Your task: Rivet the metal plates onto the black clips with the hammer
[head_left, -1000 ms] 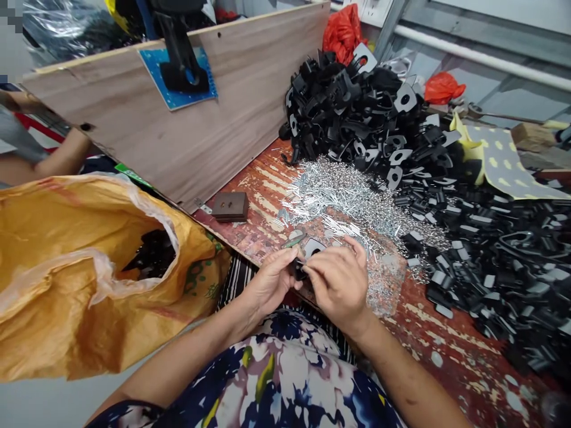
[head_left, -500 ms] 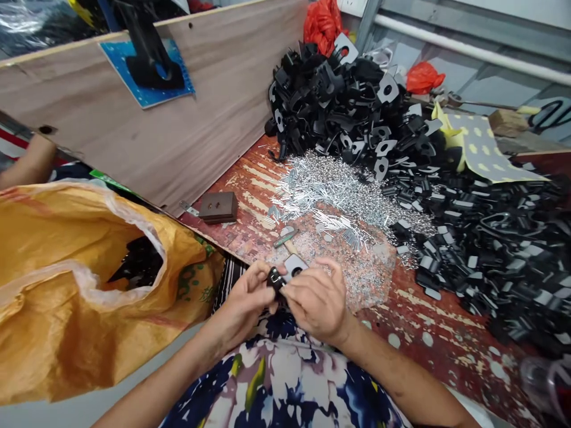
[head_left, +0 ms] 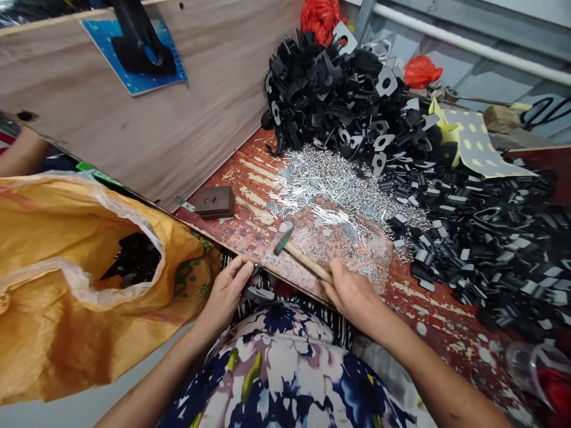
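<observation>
My right hand is closed around the end of a hammer's wooden handle. The hammer head, dark with some green, lies over the speckled stone slab. Closer to my lap, my left hand pinches a small black plastic part with a grey plate at the table edge. Its small metal bit shows by my fingertips; the rest is partly covered by my fingers. Beyond the hammer lies a heap of metal pins.
Black plastic parts are heaped at the back, with more black pieces on the right. A brown block sits by the wooden board. An open yellow sack stands at left, a clear container at lower right.
My right hand has let go of the black part and moved right, taking hold of the hammer handle. My left hand has moved left and slightly down with the part.
</observation>
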### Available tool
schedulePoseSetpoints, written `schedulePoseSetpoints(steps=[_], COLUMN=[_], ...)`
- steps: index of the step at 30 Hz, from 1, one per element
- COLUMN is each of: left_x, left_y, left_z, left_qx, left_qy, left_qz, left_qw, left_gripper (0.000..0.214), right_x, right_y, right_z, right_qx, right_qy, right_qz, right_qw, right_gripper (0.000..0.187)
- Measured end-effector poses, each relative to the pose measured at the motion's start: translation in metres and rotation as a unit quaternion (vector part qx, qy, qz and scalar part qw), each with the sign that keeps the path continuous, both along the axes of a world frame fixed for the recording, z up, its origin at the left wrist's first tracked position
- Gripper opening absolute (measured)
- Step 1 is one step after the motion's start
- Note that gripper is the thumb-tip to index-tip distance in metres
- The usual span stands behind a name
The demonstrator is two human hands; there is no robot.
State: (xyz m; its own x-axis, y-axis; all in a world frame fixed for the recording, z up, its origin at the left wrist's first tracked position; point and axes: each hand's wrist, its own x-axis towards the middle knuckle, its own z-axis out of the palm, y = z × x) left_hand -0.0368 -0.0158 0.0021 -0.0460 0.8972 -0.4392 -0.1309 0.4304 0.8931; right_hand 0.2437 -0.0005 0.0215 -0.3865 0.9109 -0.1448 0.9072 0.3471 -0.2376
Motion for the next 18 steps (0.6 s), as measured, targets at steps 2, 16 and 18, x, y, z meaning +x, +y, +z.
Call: schedulePoseSetpoints(steps=[2, 16, 18], left_x=[0.006, 0.01, 0.009], left_y=[0.006, 0.023, 0.024], left_z=[-0.005, -0.038, -0.038], left_qx=[0.017, 0.132, 0.14], left_qy=[0.01, 0.143, 0.154], left_qz=[0.022, -0.003, -0.008], left_qw=[1.0, 0.981, 0.978], left_gripper=[0.042, 0.037, 0.038], right_x=[0.012, 0.022, 0.011], right_y=[-0.004, -0.011, -0.014], right_z=[0.006, 0.02, 0.027], right_qx=[-0.026, 0.109, 0.13], right_qy=[0.026, 0.148, 0.185], right_qz=[0.016, 0.008, 0.026], right_qw=[0.999, 0.983, 0.974], right_gripper=[0.028, 0.058, 0.063])
